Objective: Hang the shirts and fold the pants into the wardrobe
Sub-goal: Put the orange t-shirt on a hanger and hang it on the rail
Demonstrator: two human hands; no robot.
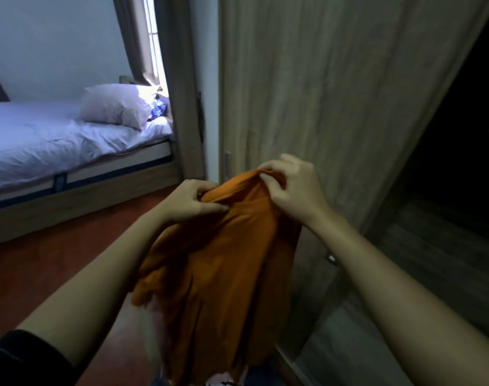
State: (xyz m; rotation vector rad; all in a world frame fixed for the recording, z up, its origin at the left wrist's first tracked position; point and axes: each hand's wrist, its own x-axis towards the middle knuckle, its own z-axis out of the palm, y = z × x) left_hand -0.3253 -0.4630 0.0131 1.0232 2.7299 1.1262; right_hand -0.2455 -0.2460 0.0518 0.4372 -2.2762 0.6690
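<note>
- At the upper left I see a bed with pale sheets (42, 140), and a white pillow (112, 107) lying at its far end.
- Just left of centre, the left hand (190, 203) pinches the bunched top edge of an orange fabric garment (224, 274), its fingers curled into the cloth.
- The garment hangs in the lower centre, in front of the wardrobe. Its long axis runs from the hands down to the bottom edge, with the gathered end pointing up.
- The right hand (293, 188) pinches a fold of the same top edge, near the left hand.
- A light wood-grain wardrobe door (321, 79) fills the upper centre, and the dark open wardrobe compartment (460, 135) is at the right.
</note>
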